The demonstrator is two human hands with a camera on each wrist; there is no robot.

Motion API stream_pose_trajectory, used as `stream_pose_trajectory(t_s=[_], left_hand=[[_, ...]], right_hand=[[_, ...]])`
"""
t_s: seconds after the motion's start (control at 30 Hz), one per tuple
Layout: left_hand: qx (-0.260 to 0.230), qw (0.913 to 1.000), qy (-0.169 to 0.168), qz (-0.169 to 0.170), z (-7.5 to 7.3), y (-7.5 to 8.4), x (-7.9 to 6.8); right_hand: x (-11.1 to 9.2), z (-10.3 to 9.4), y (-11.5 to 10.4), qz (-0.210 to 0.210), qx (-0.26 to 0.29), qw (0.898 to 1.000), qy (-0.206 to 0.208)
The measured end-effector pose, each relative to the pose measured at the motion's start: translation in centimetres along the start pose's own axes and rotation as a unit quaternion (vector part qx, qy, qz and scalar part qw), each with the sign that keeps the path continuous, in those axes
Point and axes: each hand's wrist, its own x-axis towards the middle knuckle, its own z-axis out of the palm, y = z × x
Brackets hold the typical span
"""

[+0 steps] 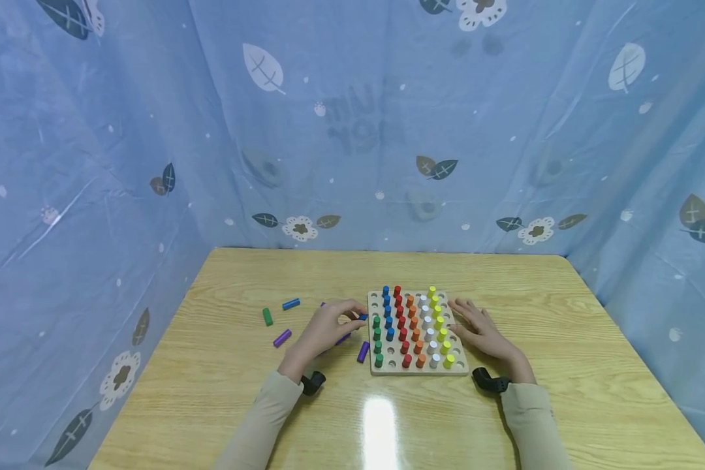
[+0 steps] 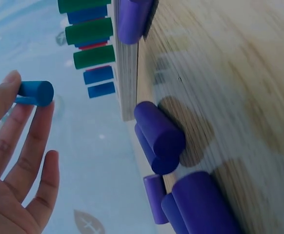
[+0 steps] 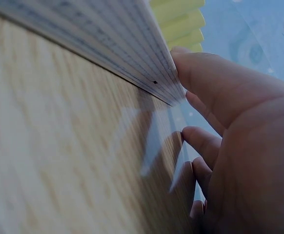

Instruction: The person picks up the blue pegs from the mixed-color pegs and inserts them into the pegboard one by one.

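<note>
My left hand [image 1: 328,326] pinches a blue peg [image 2: 37,92] between thumb and fingertips, close to the left edge of a wooden pegboard [image 1: 382,371]. In the left wrist view the peg is held clear of the table, its round end facing the camera. Standing in the board are rows of green pegs [image 1: 378,348], blue pegs, red pegs [image 1: 402,323], orange pegs, white pegs and yellow pegs [image 1: 439,323]. On the other side my right hand [image 1: 486,333] rests with extended fingers along the board's right edge; its thumb touches the rim in the right wrist view.
Left of the board lie several loose purple pegs [image 1: 363,352], some partly under my left hand. Farther left are a green peg [image 1: 267,316], another blue peg [image 1: 291,304] and a purple one. A patterned blue curtain [image 1: 352,130] hangs behind the wooden table [image 1: 211,391].
</note>
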Motion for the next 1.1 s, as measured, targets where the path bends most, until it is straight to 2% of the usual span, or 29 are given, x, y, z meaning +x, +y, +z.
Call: stream_pose_trajectory(t_s=[0.17, 0.43, 0.77, 1.1], left_hand=[[-0.017, 0.9998, -0.01, -0.007, 0.4, 0.4, 0.2], [-0.014, 0.9996, -0.023, 0.006, 0.8, 1.2, 0.8], [-0.024, 0.9989, -0.04, 0.001, 1.3, 1.9, 1.0], [-0.04, 0.9977, -0.047, 0.028, 2.1, 2.2, 1.3]], right_hand=[[0.0, 0.0, 0.1, 0.0, 0.008, 1.0, 0.001], [0.0, 0.0, 0.3, -0.011, -0.003, 1.0, 0.01], [0.0, 0.2, 0.3, -0.012, 0.005, 1.0, 0.005], [-0.1, 0.0, 0.3, -0.009, 0.004, 1.0, 0.005]])
